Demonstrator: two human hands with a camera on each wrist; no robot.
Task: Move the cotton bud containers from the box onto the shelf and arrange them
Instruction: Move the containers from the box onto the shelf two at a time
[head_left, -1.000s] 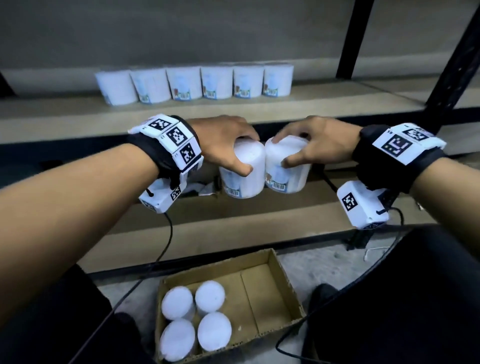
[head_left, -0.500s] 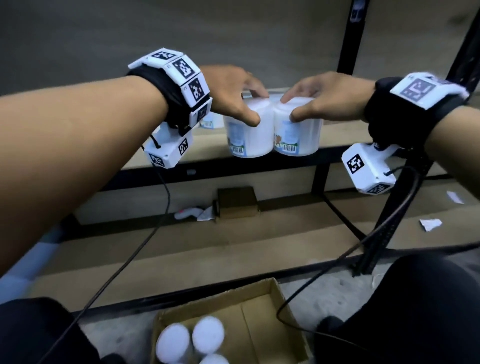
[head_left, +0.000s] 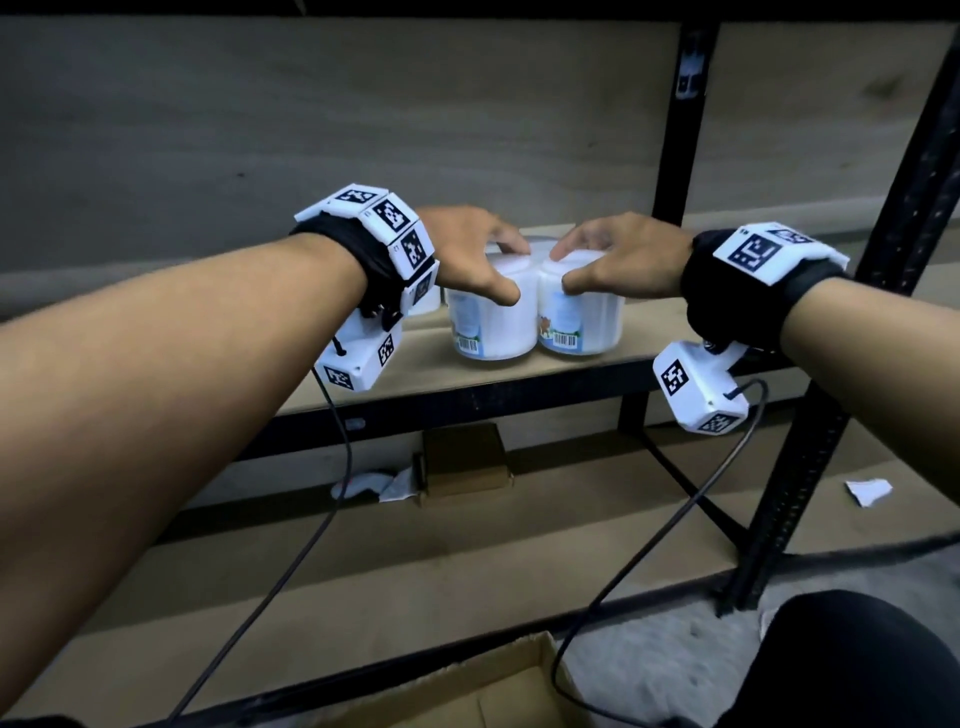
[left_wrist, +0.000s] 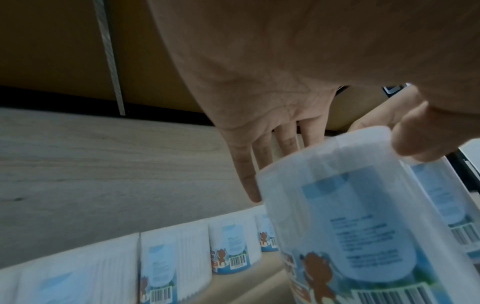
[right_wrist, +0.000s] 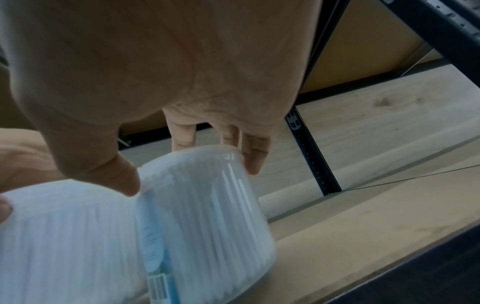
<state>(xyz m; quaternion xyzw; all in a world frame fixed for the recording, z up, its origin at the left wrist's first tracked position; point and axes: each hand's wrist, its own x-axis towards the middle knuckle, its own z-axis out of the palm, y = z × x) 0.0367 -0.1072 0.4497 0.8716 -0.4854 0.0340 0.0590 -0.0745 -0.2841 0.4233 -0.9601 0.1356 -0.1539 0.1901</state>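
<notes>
Standing side by side on wooden shelf (head_left: 649, 353): two containers (head_left: 493, 322), hands gripping.

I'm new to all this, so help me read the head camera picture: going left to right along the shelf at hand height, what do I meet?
Left hand → left white plastic cotton bud container → right white plastic cotton bud container → right hand → black metal shelf upright.
</notes>
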